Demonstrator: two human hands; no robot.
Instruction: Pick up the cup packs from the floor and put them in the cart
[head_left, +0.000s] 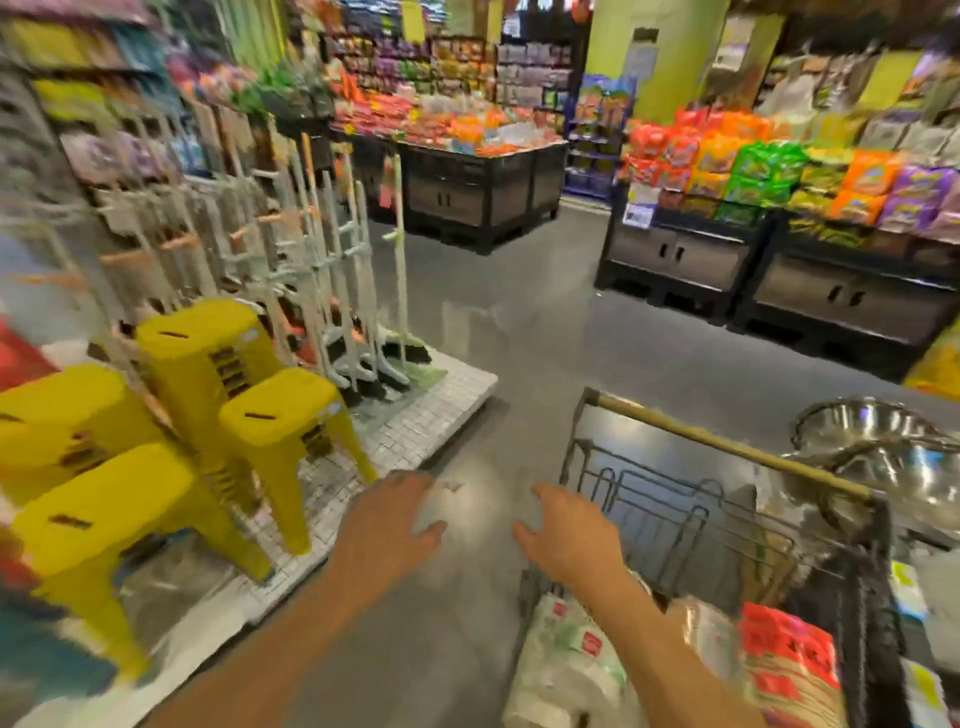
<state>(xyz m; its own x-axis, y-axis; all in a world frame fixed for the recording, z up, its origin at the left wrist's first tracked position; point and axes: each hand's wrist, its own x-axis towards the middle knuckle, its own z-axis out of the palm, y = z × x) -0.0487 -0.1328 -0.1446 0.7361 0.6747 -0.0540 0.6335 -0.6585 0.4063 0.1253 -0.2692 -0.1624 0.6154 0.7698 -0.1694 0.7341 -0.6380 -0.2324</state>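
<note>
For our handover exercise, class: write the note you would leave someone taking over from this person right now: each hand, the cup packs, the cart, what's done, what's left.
Left hand: open, empty, above the floor.
Right hand: open, empty, by the cart, at its left edge.
Packs: wrapped packs lie in the cart's near end; blurred, likely the cup packs.
Done: those are in.
Left: no pack shows on the visible floor; check out of view.

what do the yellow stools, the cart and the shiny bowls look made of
Yellow stools: likely moulded plastic, uniform matte colour. Cart: dark metal wire grid; tan handle bar, material unclear. Bowls: probably polished stainless steel, mirror-like reflections.
</note>
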